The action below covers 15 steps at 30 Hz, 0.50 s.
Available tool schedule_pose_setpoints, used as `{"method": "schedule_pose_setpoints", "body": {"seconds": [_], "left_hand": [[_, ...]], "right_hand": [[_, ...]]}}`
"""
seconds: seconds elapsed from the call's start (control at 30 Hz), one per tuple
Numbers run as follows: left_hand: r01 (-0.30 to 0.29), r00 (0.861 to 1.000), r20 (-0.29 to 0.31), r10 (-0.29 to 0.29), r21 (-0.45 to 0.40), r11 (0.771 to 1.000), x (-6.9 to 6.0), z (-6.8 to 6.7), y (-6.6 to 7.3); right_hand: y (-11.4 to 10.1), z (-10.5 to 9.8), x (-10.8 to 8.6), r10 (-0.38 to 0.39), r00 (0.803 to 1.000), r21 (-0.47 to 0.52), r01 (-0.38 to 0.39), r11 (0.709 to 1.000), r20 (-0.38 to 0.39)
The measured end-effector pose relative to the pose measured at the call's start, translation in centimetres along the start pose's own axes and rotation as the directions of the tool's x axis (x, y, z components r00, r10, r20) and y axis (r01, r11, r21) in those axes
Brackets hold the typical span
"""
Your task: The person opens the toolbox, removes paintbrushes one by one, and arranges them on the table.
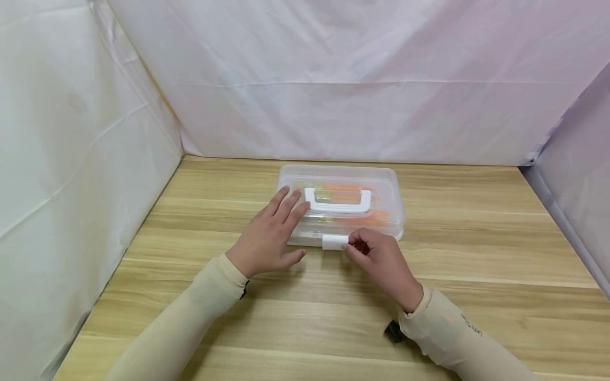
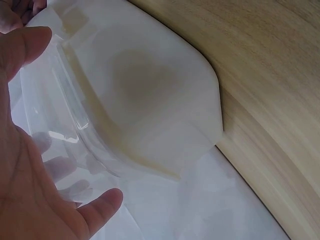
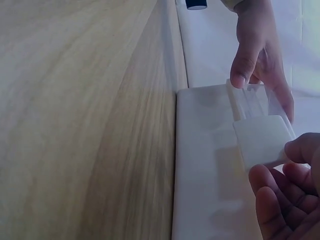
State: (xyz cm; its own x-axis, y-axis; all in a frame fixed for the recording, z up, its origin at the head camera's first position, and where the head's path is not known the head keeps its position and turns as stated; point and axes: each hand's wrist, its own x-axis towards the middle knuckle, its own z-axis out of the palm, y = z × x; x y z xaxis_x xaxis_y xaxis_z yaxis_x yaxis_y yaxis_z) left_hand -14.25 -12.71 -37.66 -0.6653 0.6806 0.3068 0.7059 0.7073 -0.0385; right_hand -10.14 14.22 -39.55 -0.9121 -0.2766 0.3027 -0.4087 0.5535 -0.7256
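Observation:
A clear plastic case (image 1: 392,196) lies on the table with its lid down and a white carry handle (image 1: 339,208) on top. Through the lid I see orange-handled items (image 1: 374,220) with yellowish ends; their kind is too blurred to tell. My left hand (image 1: 267,235) rests on the lid's left part, fingers spread beside the handle, thumb out past the front edge. My right hand (image 1: 381,258) pinches the right end of the white latch (image 1: 335,242) at the front of the case. In the right wrist view, thumb and forefinger meet at the edge of that latch (image 3: 262,140).
The case stands on a wood-grain table (image 1: 305,317), nearer its back edge. White cloth (image 1: 362,106) hangs behind the table and along both sides. Black bands show at both sleeve cuffs, the right one (image 1: 394,332) the larger.

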Motion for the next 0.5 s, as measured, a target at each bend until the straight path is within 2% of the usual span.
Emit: {"method": "schedule_pose_setpoints", "body": {"seconds": [0.5], "left_hand": [[0.006,1.000,-0.001,-0.006,-0.004,1.000,0.02,-0.15,0.05]], "right_hand": [[-0.03,-0.19,-0.19,-0.001,1.000,0.059,0.000,0.998,0.012]]}}
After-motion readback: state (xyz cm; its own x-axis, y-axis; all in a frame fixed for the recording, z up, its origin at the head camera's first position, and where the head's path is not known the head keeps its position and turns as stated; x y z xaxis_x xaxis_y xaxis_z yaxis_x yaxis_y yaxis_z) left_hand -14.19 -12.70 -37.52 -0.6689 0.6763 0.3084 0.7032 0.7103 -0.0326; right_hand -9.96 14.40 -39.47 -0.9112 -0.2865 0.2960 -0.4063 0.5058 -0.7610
